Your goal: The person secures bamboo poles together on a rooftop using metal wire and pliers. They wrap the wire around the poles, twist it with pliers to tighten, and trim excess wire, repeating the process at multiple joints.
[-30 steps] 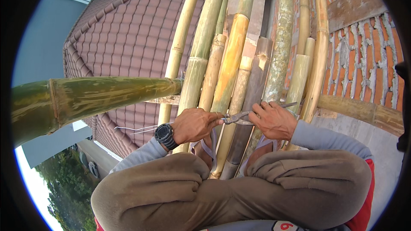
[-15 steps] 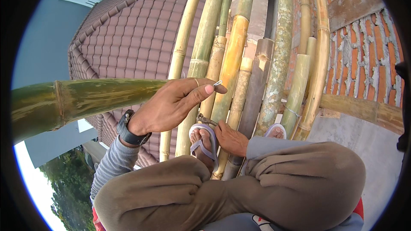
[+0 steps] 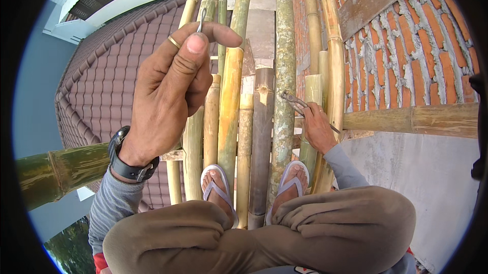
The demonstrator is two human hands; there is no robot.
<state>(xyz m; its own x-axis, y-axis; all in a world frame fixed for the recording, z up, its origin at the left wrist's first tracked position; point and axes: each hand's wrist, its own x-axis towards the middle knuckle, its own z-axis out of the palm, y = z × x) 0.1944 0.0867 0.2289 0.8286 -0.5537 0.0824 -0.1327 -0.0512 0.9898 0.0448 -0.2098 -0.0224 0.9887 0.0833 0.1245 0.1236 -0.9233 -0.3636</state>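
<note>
Bamboo poles (image 3: 231, 101) span above tiled roof (image 3: 101, 86), beside brick wall (image 3: 406, 60).

No packages, labels or signs show anywhere in view. The nearest thing to a screen is the dark wristwatch (image 3: 129, 164) strapped on the left wrist, low and left of centre; its face is turned away from the camera, so only the black band and case edge are visible.

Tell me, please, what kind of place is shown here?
Probably a building site, high on a bamboo scaffold. An unplastered brick wall stands close by, and a tiled roof lies below. The left hand pinches thin wire; the right hand grips pliers.
</note>
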